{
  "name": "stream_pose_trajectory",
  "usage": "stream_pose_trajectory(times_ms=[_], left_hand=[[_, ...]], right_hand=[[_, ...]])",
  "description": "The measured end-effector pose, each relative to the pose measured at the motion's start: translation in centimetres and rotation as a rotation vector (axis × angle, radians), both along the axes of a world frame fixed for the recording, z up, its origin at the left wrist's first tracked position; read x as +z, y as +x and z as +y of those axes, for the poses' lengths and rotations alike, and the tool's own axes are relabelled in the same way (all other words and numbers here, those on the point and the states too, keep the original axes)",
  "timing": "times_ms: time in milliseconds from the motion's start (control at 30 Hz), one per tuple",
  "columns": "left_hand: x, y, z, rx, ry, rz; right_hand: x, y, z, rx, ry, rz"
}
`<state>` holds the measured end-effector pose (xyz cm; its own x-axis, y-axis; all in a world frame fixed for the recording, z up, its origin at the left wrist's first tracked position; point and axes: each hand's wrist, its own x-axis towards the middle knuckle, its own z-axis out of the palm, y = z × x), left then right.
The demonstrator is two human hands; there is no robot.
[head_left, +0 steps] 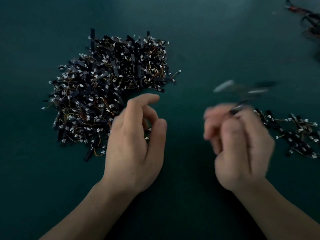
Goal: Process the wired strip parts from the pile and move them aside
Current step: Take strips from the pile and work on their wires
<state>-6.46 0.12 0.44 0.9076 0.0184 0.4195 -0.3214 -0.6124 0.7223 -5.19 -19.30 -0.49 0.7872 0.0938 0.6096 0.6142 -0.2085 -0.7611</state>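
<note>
One head-worn wide-angle camera looks forward and steeply down onto the dark green tabletop (207,40), close above the left hand (136,135) and right hand (242,148) at lower centre; the pile of wired strip parts (107,94) sits upper left

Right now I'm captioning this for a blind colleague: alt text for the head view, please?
Two hands hover over a dark green table: the left hand, loosely curled, beside a large pile of black wired strips; the blurred right hand seems to pinch one strip near a smaller pile.
</note>
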Motion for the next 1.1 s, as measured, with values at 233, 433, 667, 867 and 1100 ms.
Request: stream_pose_trajectory(times_ms=[233, 433, 667, 867, 1100], left_hand=[[-0.64, 0.70, 0.59, 0.173, 0.364, 0.289], [-0.53, 0.57, 0.61, 0.144, 0.494, 0.205], [-0.48, 0.16, 0.13, 0.074, 0.487, 0.129], [-0.21, 0.29, -0.19, 0.016, 0.380, -0.059], [-0.24, 0.28, -0.17, -0.033, 0.110, -0.021]], right_hand=[[-0.67, 0.52, 0.10, -0.016, -0.051, 0.133], [-0.45, 0.40, 0.12, -0.049, -0.091, 0.249], [-0.33, 0.69, 0.33, -0.121, -0.241, 0.392], [0.23, 0.75, 0.45, -0.014, -0.507, 0.408], [0.32, 0.67, 0.41, 0.041, -0.326, 0.350]])
